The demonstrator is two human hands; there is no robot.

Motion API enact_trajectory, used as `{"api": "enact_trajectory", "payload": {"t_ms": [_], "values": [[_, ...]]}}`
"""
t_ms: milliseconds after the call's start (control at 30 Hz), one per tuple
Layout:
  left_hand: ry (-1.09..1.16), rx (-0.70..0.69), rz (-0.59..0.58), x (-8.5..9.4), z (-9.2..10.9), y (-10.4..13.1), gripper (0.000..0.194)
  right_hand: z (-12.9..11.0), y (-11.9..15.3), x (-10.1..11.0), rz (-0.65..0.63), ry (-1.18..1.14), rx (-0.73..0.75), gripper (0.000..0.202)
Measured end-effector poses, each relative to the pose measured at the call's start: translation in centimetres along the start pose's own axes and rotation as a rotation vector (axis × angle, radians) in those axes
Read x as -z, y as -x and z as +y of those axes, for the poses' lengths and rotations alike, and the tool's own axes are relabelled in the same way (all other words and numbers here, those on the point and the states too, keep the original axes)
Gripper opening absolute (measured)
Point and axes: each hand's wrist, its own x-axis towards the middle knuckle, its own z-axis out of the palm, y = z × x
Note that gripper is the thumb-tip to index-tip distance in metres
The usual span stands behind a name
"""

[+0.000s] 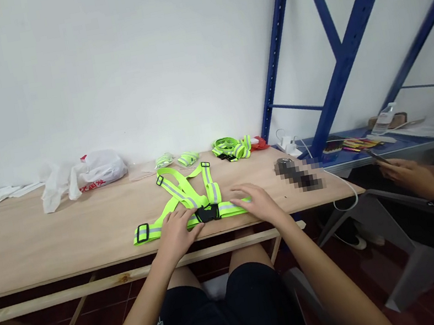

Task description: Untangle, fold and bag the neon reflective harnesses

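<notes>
A neon yellow-green reflective vest (180, 190) made of straps with grey stripes lies spread on the wooden table, close to its front edge. Its black buckle (208, 213) sits on the waist strap between my hands. My left hand (178, 230) rests on the strap left of the buckle, fingers extended and the thumb near the buckle. Over the strap's right end is my right hand (258, 204), with fingers apart and the thumb touching or just above the strap. A black slider (142, 233) shows at the strap's left end.
Behind the vest lie two small bagged reflective bundles (188, 159) and a coiled reflective strap set (232, 148). A white plastic bag (100, 168) stands back left. Right are a pixelated dark object (298, 173), a white cable (347, 184), blue rack posts (330, 89) and another person's hand (408, 176) holding a phone.
</notes>
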Motion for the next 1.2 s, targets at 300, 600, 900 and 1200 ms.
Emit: {"api": "enact_trajectory", "payload": {"t_ms": [300,600,900,1200], "values": [[0.114,-0.057,-0.063,3.1,-1.2,-0.1,0.037,2.0,0.3,3.1,-0.086,-0.148,-0.204,0.035],[0.12,0.291,-0.354,10.9,-6.1,2.6,0.064,3.8,0.8,5.0,-0.436,-0.127,-0.357,0.064],[0.15,0.332,-0.278,10.8,-7.8,2.5,0.048,3.6,0.8,5.3,-0.36,-0.37,-0.33,0.054],[0.693,0.382,-0.088,10.3,-8.1,2.2,0.057,4.2,0.3,2.7,0.011,-0.836,-0.318,0.057]]}}
